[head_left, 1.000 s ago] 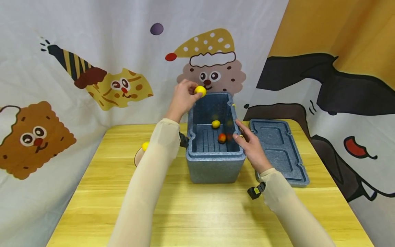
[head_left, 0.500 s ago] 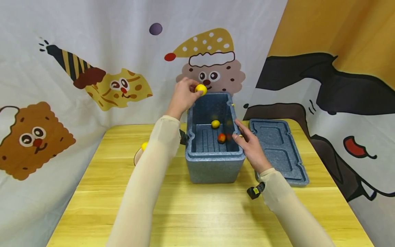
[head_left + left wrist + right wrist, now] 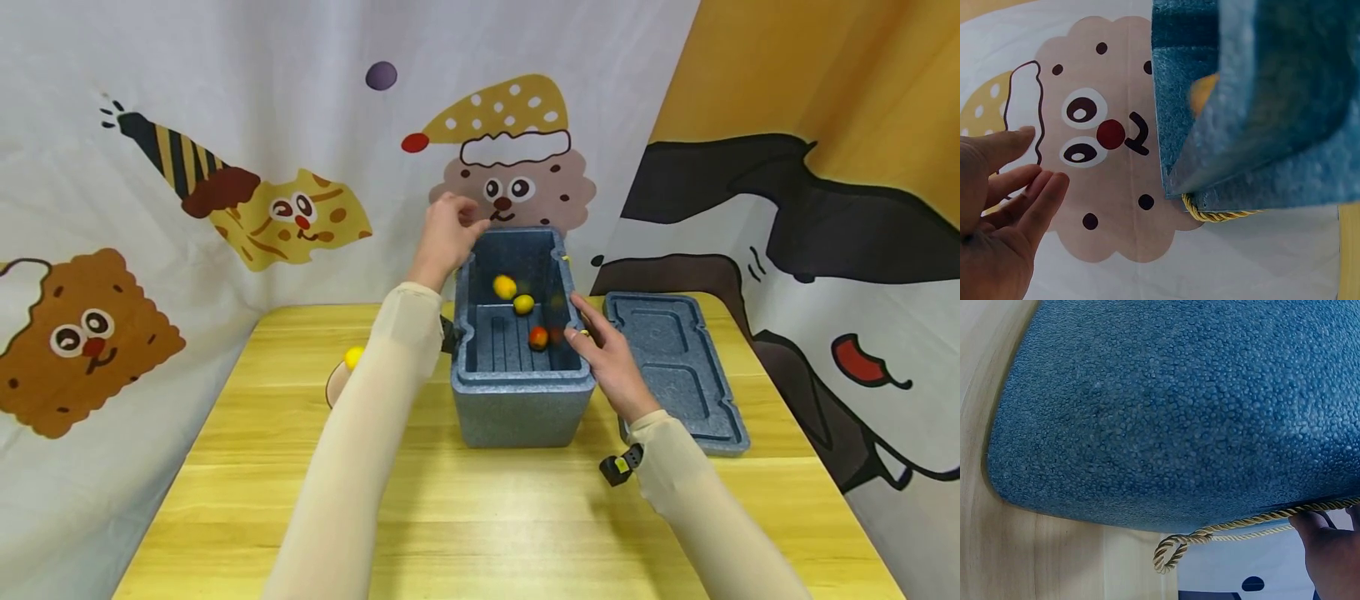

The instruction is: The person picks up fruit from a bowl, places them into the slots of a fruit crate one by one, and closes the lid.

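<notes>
My left hand (image 3: 447, 237) is over the back left of the blue-grey foam box (image 3: 525, 408), its fingers apart from everything and holding nothing. In the left wrist view, its thumb and fingertips stand separated. Below it, a yellow lemon-like fruit (image 3: 505, 287) is inside the box against the back wall, blurred in the left wrist view. Another yellow fruit (image 3: 523, 304) and a red-orange fruit (image 3: 538, 337) lie farther in. My right hand (image 3: 617, 362) rests its straight fingers on the right rim, beside a twisted gold rope (image 3: 1241, 525) in the right wrist view.
The box's lid (image 3: 675, 367) lies flat on the wooden table (image 3: 465, 517), right of the box. Left of it, partly behind my left sleeve, are a round plate-like thing (image 3: 335, 385) and a yellow fruit (image 3: 353, 357). A printed curtain (image 3: 300, 100) hangs behind.
My left hand has let go of the yellow fruit it pinched, and the fruit has dropped into the box. The right hand has stayed on the rim.
</notes>
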Demonstrator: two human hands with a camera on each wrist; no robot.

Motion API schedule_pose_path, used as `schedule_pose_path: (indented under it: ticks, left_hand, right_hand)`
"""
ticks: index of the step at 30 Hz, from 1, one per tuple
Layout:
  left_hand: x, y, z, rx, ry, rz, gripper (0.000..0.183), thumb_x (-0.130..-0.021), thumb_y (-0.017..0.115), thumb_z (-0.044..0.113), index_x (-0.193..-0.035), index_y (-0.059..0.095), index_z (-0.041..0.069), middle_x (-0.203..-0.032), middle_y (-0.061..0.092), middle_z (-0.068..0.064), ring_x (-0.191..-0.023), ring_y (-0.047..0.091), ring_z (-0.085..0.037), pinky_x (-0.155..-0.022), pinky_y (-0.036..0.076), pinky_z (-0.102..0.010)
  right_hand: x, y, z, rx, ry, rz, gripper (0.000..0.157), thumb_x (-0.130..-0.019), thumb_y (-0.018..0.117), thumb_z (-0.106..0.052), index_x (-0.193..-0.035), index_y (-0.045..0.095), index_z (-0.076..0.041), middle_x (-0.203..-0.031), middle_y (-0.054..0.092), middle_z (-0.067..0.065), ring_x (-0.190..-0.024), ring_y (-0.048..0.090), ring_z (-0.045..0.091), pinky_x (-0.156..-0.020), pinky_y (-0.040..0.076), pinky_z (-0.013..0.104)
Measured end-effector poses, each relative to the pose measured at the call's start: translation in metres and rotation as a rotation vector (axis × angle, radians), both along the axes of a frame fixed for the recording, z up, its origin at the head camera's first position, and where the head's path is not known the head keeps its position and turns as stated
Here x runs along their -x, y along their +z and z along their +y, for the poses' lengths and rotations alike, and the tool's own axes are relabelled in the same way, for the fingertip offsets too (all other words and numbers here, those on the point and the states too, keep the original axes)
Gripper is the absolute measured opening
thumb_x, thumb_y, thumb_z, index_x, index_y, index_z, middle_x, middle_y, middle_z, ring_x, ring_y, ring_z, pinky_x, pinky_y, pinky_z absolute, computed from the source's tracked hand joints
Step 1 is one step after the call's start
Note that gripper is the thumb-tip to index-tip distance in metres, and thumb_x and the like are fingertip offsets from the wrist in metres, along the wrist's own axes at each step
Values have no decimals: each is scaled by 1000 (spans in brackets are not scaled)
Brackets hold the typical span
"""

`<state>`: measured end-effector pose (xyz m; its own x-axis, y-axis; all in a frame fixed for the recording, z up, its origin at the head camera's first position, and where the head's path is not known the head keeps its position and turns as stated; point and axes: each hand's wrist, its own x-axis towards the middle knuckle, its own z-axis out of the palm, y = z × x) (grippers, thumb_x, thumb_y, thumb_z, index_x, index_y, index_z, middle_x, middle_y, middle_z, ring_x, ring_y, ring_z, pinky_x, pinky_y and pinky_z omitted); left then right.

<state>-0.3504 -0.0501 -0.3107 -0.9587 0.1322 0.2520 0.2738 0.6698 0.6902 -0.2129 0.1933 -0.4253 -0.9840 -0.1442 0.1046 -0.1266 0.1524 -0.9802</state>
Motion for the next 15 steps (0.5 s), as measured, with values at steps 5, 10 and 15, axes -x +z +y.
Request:
schedule_pose_path:
  ticks: [5, 10, 15]
  left_hand:
    - [-2, 1, -3, -6, -10, 20, 36, -93, 70, 21, -123, 65, 1, -113, 57, -9, -106, 60, -21, -90, 49, -26]
    - [-7, 5, -4, 0, -15, 3, 38, -94, 69, 24, -126, 64, 4, -116, 57, -7, -108, 58, -18, -90, 49, -24]
    - [-17, 9, -5, -19, -33, 19, 38, -94, 69, 23, -127, 64, 4, -116, 57, -7, -107, 57, -18, -90, 48, -23]
  right_hand:
    - [0, 0, 0, 1, 0, 8, 57, -102, 54, -34, -155, 32, -29, -159, 20, -9, -146, 16, 22, -114, 20, 54]
    - [1, -1, -1, 1, 2, 10, 57, -102, 54, -33, -155, 32, -28, -160, 20, -8, -146, 16, 23, -113, 20, 56]
    - [1, -3, 0, 5, -1, 13, 57, -102, 54, -34, -155, 32, -28, -160, 20, -8, -146, 16, 23, -114, 20, 55]
